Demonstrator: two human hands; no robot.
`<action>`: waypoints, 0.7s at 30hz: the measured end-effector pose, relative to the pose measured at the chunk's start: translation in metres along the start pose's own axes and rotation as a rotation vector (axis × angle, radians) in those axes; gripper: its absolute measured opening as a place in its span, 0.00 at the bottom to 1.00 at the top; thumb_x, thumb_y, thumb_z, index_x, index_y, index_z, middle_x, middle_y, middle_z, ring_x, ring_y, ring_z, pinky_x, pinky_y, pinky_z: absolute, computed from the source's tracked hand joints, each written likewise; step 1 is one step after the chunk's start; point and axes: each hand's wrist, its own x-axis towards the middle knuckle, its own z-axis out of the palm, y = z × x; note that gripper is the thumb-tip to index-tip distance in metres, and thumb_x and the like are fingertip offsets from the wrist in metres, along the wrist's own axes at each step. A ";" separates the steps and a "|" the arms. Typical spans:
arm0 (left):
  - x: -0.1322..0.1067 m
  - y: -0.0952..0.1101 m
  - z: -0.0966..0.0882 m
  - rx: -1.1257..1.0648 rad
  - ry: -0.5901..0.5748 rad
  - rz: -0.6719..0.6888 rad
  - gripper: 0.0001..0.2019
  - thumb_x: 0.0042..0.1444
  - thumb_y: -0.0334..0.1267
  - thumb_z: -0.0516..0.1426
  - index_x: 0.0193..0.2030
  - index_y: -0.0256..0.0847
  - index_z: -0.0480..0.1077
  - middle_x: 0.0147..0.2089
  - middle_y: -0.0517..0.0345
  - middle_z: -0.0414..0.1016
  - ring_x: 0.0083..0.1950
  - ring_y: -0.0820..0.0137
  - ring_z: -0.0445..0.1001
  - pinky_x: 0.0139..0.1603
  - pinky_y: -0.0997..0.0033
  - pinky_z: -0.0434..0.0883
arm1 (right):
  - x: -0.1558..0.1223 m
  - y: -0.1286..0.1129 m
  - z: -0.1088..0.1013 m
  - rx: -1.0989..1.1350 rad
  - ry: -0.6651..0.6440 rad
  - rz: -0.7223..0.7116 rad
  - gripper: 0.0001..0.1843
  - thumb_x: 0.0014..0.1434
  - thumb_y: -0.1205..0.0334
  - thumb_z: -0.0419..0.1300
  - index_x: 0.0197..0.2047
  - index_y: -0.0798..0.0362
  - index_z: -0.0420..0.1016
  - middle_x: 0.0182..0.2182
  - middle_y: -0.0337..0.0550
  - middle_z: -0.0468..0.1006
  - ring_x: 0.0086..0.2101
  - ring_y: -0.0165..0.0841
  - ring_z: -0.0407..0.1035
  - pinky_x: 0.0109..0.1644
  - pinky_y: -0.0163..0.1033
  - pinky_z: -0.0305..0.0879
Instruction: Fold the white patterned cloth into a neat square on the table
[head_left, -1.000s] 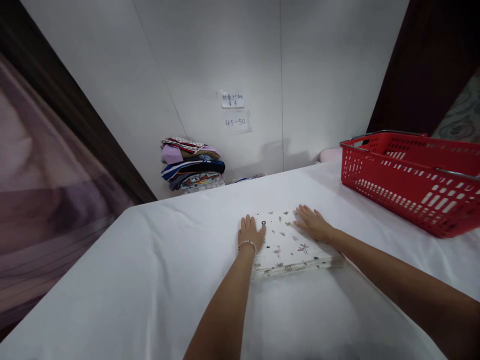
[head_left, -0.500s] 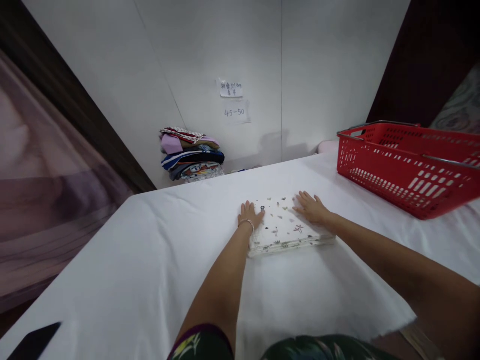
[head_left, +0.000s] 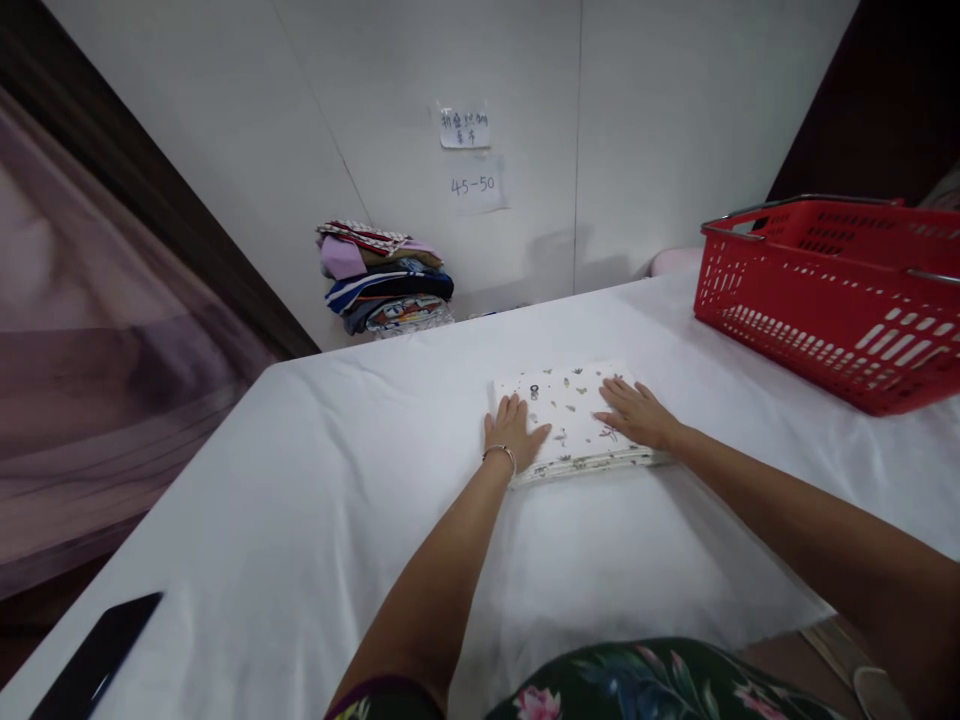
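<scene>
A folded white cloth with small printed motifs lies flat on the white-covered table, its layered edge facing me. My left hand, with a bracelet at the wrist, rests spread on the cloth's left side. On its right side lies my right hand, fingers apart and palm down. Neither hand grips the cloth. Beneath the cloth and toward my body, a thin translucent white sheet spreads over the table.
A red plastic basket with metal handles stands at the right. Folded clothes are stacked beyond the table's far edge by the wall. A dark phone lies near left. Pink curtain hangs at the left.
The view has tilted down slightly. My hands have slid nearer to me relative to the cloth, uncovering its far edge; both still lie flat on it.
</scene>
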 end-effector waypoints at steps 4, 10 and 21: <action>0.001 0.001 0.000 0.008 0.009 -0.009 0.38 0.53 0.63 0.33 0.66 0.44 0.40 0.69 0.64 0.29 0.68 0.62 0.26 0.65 0.51 0.38 | 0.000 0.000 0.000 0.006 -0.002 -0.004 0.36 0.59 0.39 0.36 0.63 0.53 0.52 0.63 0.50 0.48 0.62 0.41 0.38 0.62 0.53 0.37; 0.002 0.002 -0.001 0.031 0.028 0.008 0.36 0.54 0.63 0.35 0.65 0.45 0.43 0.69 0.60 0.32 0.68 0.61 0.29 0.65 0.48 0.40 | 0.004 -0.001 -0.008 0.035 -0.028 -0.017 0.35 0.58 0.39 0.38 0.61 0.52 0.54 0.63 0.50 0.50 0.62 0.44 0.39 0.61 0.56 0.39; -0.050 0.015 0.003 -0.238 0.507 0.345 0.10 0.57 0.42 0.52 0.41 0.47 0.72 0.47 0.59 0.72 0.52 0.68 0.66 0.55 0.61 0.60 | -0.039 -0.040 -0.022 0.523 0.188 -0.140 0.20 0.58 0.49 0.49 0.46 0.49 0.72 0.48 0.46 0.73 0.48 0.40 0.66 0.52 0.46 0.62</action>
